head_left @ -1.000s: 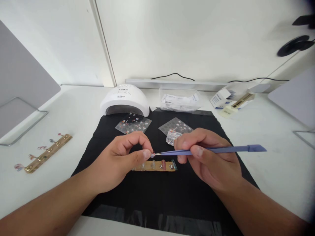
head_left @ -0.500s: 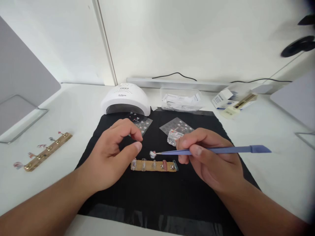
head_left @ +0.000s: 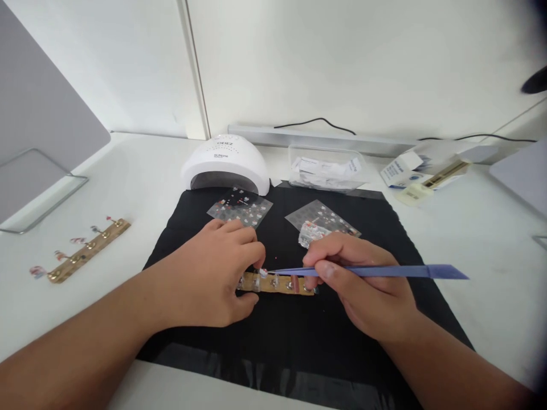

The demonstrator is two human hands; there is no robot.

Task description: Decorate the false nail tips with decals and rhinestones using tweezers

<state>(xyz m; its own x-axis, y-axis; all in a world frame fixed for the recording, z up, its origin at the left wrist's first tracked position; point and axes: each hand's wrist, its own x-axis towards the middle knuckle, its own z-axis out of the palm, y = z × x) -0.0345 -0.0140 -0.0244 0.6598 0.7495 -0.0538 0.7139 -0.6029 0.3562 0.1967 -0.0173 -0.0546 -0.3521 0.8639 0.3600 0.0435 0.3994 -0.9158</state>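
1. White tabletop (head_left: 154, 165) against pale wall panel (head_left: 342, 68); black mat (head_left: 273, 339) across the middle.
2. At back of mat: nail lamp (head_left: 228, 162) marked "SUNone", domed, white. To its right, clear plastic tray (head_left: 322, 184) with papers inside; farther right, white carton (head_left: 401, 171), flap raised.
3. On mat: left decal sheet (head_left: 248, 209) and right decal sheet (head_left: 331, 221), both transparent; crumpled clear wrapper (head_left: 311, 233) over near edge of the latter.
4. Central on mat: wooden nail stand (head_left: 282, 285), bearing clear and pink nail tips. Similar wooden stand (head_left: 99, 245) with decorated tips, at far left on bare tabletop.
5. Right hand (head_left: 365, 285): clamped on purple tweezers (head_left: 384, 271), thumb against fingers, points aimed left.
6. Small white-and-red decal (head_left: 264, 273): at tweezer points, over far edge of central stand, just beside left forefinger. Cannot tell whether pinched in the points or resting on a tip.
7. Left hand (head_left: 220, 273): thumb and forefinger apart, around left end of central stand. Cannot tell whether pressing on it.
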